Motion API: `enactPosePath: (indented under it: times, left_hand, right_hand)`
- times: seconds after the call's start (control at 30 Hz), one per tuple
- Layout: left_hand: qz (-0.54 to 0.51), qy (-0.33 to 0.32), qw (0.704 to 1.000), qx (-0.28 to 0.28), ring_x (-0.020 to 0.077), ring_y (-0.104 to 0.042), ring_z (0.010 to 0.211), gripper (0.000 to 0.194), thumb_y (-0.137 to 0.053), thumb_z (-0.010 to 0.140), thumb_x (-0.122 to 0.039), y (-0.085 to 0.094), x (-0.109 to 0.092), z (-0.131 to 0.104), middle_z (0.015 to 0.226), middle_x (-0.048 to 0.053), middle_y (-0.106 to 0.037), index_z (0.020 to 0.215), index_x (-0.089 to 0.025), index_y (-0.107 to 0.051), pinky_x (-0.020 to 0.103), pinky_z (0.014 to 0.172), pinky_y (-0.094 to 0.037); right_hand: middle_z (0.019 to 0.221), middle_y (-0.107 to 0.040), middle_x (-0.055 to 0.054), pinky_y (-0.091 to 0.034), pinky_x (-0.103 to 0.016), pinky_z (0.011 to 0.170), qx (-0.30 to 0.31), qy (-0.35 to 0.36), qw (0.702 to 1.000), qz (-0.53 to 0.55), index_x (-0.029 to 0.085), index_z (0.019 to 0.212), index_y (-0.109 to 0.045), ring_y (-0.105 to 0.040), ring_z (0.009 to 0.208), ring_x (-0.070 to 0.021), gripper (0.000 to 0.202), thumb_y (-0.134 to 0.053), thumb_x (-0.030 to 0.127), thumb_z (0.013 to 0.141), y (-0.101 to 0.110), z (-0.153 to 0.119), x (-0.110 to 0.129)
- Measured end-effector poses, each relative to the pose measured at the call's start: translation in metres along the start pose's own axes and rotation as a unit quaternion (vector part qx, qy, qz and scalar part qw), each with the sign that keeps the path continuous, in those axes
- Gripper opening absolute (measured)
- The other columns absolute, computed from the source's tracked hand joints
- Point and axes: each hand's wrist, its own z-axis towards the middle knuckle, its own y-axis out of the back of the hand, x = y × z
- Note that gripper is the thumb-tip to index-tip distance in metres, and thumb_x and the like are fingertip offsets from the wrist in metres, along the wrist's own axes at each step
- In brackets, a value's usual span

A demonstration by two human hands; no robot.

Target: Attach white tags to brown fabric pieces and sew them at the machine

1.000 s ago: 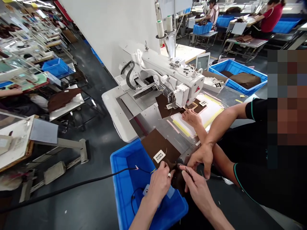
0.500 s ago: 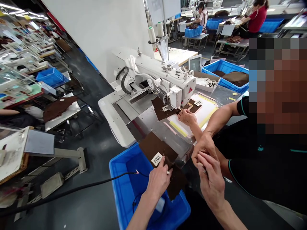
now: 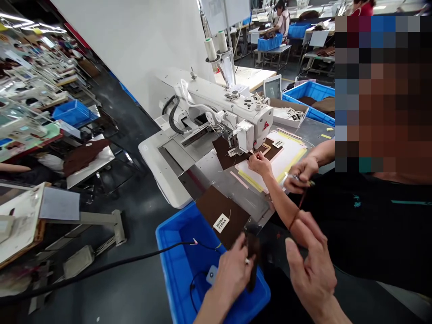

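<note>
My left hand (image 3: 234,267) is over the blue bin, its fingers closed on a dark brown fabric piece (image 3: 254,256) that hangs down, blurred. Just beyond it, another brown fabric piece (image 3: 211,204) with a white "BIMBA Y LOLA" label (image 3: 221,223) lies across the table's edge. My right hand (image 3: 312,265) holds nothing, its thumb and fingers apart, close to a co-worker's forearm. One co-worker's hand (image 3: 302,173) grips a small metal tool with a reddish cord. The co-worker's other hand (image 3: 259,163) is at labelled brown fabric (image 3: 224,155) under the sewing machine head (image 3: 248,130).
Below the table edge stands the blue bin (image 3: 165,261), with a black cable (image 3: 135,260) running into it. A tray of labels (image 3: 292,114) and another blue bin (image 3: 307,92) are behind the machine. The co-worker (image 3: 364,234) is close on the right.
My right hand has come away from the co-worker's hand, down and right, and opened. The co-worker's hand has drawn back with the tool. My left hand has moved down off the label.
</note>
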Motion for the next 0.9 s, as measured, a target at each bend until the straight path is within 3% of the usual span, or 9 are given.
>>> enactPosePath:
  times: [0.1, 0.2, 0.3, 0.37, 0.43, 0.5, 0.63, 0.83, 0.9]
  left_hand:
    - [-0.129, -0.010, 0.992, 0.012, 0.0234, -0.071, 0.101, 0.023, -0.054, 0.099, -0.034, -0.004, -0.009, -0.024, 0.120, 0.007, -0.073, 0.103, -0.019, -0.071, 0.027, 0.085, -0.053]
    - [-0.255, 0.018, 0.967, -0.004, 0.0176, -0.066, 0.077, 0.038, -0.049, 0.103, -0.047, 0.010, -0.003, -0.039, 0.082, 0.003, -0.069, 0.093, -0.016, -0.069, 0.023, 0.070, -0.051]
    - [-0.347, 0.053, 0.936, -0.032, 0.0116, -0.048, 0.052, 0.052, -0.050, 0.099, -0.063, 0.030, 0.012, -0.046, 0.064, -0.001, -0.051, 0.086, -0.014, -0.061, 0.024, 0.052, -0.042]
    - [-0.386, 0.067, 0.919, -0.051, 0.0096, -0.042, 0.047, 0.056, -0.053, 0.096, -0.068, 0.042, 0.023, -0.047, 0.062, -0.003, -0.046, 0.085, -0.014, -0.059, 0.023, 0.048, -0.038]
    - [-0.409, 0.076, 0.907, -0.066, 0.0087, -0.042, 0.047, 0.057, -0.058, 0.093, -0.070, 0.049, 0.032, -0.048, 0.062, -0.003, -0.045, 0.085, -0.013, -0.059, 0.023, 0.048, -0.037]
    - [-0.424, 0.088, 0.898, -0.078, 0.0081, -0.041, 0.047, 0.057, -0.062, 0.091, -0.069, 0.054, 0.038, -0.050, 0.062, -0.004, -0.046, 0.088, -0.013, -0.060, 0.022, 0.048, -0.037]
    - [-0.449, 0.111, 0.881, -0.104, 0.0069, -0.039, 0.045, 0.058, -0.062, 0.091, -0.069, 0.059, 0.043, -0.059, 0.067, -0.003, -0.050, 0.100, -0.012, -0.065, 0.023, 0.047, -0.037]
    - [-0.460, 0.128, 0.869, -0.129, 0.0084, -0.039, 0.043, 0.061, -0.061, 0.089, -0.072, 0.055, 0.040, -0.071, 0.066, -0.003, -0.051, 0.102, -0.012, -0.066, 0.025, 0.044, -0.036]
    - [-0.441, 0.153, 0.865, -0.184, 0.0119, -0.048, 0.051, 0.063, -0.063, 0.088, -0.072, 0.052, 0.039, -0.078, 0.077, 0.001, -0.059, 0.112, -0.014, -0.065, 0.027, 0.048, -0.041]
  right_hand:
    - [0.141, -0.051, -0.011, -0.049, -0.037, 0.104, 0.121, -0.063, 0.987, 0.082, 0.021, 0.141, -0.060, -0.054, 0.126, -0.0286, 0.026, -0.052, 0.025, 0.117, -0.006, -0.034, 0.001]
    - [0.147, -0.045, -0.010, -0.049, -0.038, 0.105, 0.235, -0.212, 0.936, 0.153, 0.023, 0.152, -0.053, -0.045, 0.134, -0.0316, 0.044, -0.060, 0.047, 0.115, -0.016, -0.066, -0.009]
    - [0.137, -0.053, -0.014, -0.049, -0.041, 0.103, 0.336, -0.362, 0.801, 0.339, 0.018, 0.150, -0.055, -0.050, 0.128, -0.0355, 0.065, -0.068, 0.066, 0.108, -0.025, -0.078, -0.013]
    - [0.115, -0.062, -0.013, -0.051, -0.036, 0.094, 0.377, -0.411, 0.701, 0.444, 0.013, 0.129, -0.068, -0.059, 0.109, -0.0331, 0.063, -0.072, 0.071, 0.105, -0.030, -0.075, -0.007]
    - [0.095, -0.062, -0.009, -0.049, -0.028, 0.080, 0.375, -0.440, 0.654, 0.488, 0.010, 0.104, -0.074, -0.060, 0.089, -0.0263, 0.059, -0.078, 0.069, 0.102, -0.033, -0.067, 0.005]
    - [0.090, -0.060, -0.007, -0.046, -0.024, 0.075, 0.344, -0.455, 0.652, 0.500, 0.010, 0.097, -0.074, -0.055, 0.083, -0.0221, 0.054, -0.080, 0.064, 0.103, -0.035, -0.059, 0.017]
    - [0.092, -0.057, -0.005, -0.045, -0.023, 0.075, 0.287, -0.457, 0.675, 0.503, 0.014, 0.103, -0.075, -0.051, 0.084, -0.0199, 0.041, -0.079, 0.054, 0.108, -0.036, -0.045, 0.033]
    - [0.099, -0.062, -0.008, -0.049, -0.026, 0.081, 0.287, -0.500, 0.608, 0.545, 0.015, 0.110, -0.078, -0.058, 0.090, -0.0228, 0.036, -0.089, 0.048, 0.101, -0.040, -0.043, 0.043]
    - [0.098, -0.063, -0.009, -0.049, -0.025, 0.082, 0.277, -0.512, 0.603, 0.546, 0.014, 0.109, -0.079, -0.058, 0.090, -0.0226, 0.033, -0.088, 0.046, 0.104, -0.041, -0.046, 0.045]
